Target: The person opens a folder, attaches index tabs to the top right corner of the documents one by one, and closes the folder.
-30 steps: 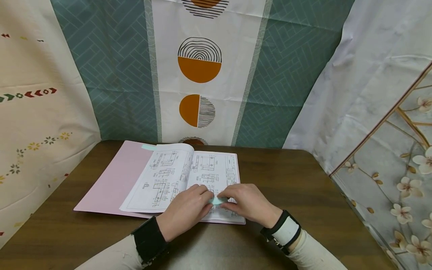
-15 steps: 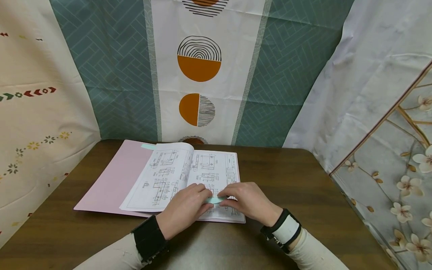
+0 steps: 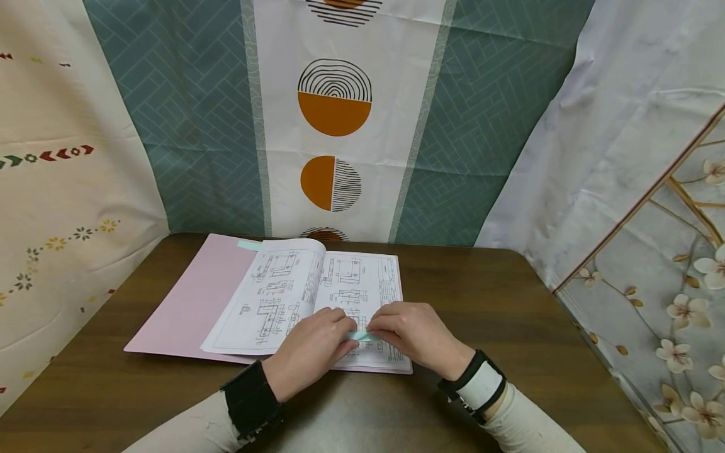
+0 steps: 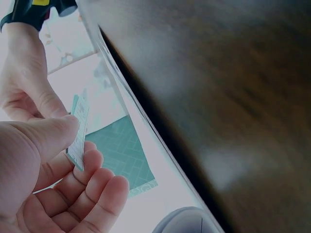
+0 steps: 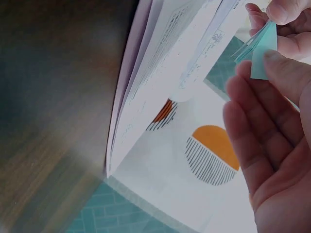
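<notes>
My left hand [image 3: 310,345] and right hand [image 3: 418,332] meet over the right-hand page of an open booklet [image 3: 370,277] printed with technical drawings. Between them is a small pad of turquoise sticky notes [image 3: 364,336]. The left hand pinches one end between thumb and index finger; in the left wrist view the pad [image 4: 79,131] shows small print on its face. The right thumb presses a turquoise leaf [image 5: 262,53] against the index finger in the right wrist view, where thin leaves fan apart beside it. The right hand's other fingers are loosely extended.
The booklet lies in a pink folder [image 3: 187,308] opened flat, its left page bulging near the spine. A turquoise strip [image 3: 248,245] sits at the folder's upper edge. Brown wooden table [image 3: 481,289] extends around it, with patterned cloths hanging behind and at both sides.
The right hand's fingertips have drawn closer together and risen slightly on the sticky notes, so less turquoise shows. The left hand has shifted very little; the booklet and folder stay put.
</notes>
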`<state>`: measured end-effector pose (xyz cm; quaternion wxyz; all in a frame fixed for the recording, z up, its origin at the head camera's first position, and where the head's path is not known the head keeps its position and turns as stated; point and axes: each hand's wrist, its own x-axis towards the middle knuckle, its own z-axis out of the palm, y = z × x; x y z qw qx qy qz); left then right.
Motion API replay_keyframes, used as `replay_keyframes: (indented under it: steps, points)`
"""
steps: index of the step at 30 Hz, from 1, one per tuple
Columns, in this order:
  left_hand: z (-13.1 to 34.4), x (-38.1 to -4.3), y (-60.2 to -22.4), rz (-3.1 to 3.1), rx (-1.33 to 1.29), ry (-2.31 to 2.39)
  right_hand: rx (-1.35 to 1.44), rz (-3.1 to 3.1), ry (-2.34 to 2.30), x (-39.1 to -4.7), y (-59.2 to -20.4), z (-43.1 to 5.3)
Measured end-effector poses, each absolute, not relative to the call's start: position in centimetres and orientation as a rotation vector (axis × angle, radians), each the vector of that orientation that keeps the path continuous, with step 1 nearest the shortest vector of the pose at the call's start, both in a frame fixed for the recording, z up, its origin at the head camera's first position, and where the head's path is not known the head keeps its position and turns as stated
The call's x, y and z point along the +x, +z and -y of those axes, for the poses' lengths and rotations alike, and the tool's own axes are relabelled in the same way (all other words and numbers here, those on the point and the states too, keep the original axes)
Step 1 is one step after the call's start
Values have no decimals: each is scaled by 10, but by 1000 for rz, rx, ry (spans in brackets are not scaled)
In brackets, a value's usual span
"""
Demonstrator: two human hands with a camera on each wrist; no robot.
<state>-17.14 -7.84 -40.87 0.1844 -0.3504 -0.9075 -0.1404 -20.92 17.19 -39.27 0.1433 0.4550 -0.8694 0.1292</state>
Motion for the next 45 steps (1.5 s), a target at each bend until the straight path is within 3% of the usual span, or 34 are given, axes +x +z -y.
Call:
replay_keyframes:
  steps: [45]
  points:
    - [83,-171,-409,2665,-984,-350,1085,2520,404,-218,-388,-185]
